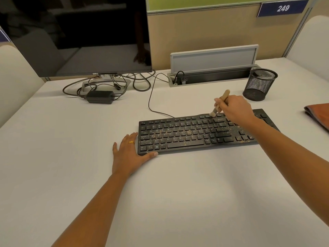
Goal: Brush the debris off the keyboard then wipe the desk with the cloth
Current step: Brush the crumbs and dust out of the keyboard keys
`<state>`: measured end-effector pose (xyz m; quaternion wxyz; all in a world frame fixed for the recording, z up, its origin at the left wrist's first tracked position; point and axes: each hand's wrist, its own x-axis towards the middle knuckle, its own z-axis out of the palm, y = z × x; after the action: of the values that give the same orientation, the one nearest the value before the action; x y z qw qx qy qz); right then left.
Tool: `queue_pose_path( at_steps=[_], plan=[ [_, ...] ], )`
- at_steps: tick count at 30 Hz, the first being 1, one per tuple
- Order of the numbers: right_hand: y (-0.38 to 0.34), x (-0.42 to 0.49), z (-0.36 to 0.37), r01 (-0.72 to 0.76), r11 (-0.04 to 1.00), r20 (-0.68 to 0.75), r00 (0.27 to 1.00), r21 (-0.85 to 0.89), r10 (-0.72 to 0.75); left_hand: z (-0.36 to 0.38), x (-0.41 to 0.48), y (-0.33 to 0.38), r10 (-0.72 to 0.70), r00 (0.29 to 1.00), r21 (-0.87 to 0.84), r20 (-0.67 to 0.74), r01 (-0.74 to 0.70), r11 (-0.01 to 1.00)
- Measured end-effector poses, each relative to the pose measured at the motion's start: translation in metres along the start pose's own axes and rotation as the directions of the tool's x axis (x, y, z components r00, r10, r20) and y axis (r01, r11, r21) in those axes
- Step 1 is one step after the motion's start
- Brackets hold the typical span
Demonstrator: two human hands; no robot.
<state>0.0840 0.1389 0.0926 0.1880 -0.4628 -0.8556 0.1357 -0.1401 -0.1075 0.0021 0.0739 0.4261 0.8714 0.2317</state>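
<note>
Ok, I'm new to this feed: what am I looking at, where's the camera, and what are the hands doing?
No machine here: these are a person's two bare hands, seen from one camera worn on the head, looking down at a white desk. The right hand grips a small wooden brush, bristles on the keyboard's top rows. The left hand lies flat at the keyboard's left end. Brown debris speckles the keys. An orange cloth lies far right, near a mesh cup.
</note>
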Motion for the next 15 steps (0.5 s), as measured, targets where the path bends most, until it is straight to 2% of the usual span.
queue_pose_path(
  at_steps=[5,10,13,15],
  plan=[
    [-0.0001,-0.0025,0.0061,-0.018,1.0,0.066,0.998,-0.005,0.018,-0.0003,-0.0004,0.0003,0.001,1.0,-0.013,-0.004,-0.001,1.0],
    [-0.002,-0.0017,0.0061,-0.027,0.999,0.011,1.0,0.041,0.026,-0.0003,-0.0008,0.0006,0.0,1.0,-0.012,-0.006,0.0,1.0],
    [-0.0001,-0.0013,0.0079,-0.02,1.0,0.064,0.998,-0.02,0.021,-0.0001,-0.0006,0.0002,0.003,1.0,-0.006,-0.004,-0.003,1.0],
    [-0.001,0.0022,0.0053,-0.017,1.0,0.068,0.998,0.015,0.016,0.0,0.0,-0.0004,0.002,1.0,-0.006,-0.009,-0.002,1.0]
  ],
)
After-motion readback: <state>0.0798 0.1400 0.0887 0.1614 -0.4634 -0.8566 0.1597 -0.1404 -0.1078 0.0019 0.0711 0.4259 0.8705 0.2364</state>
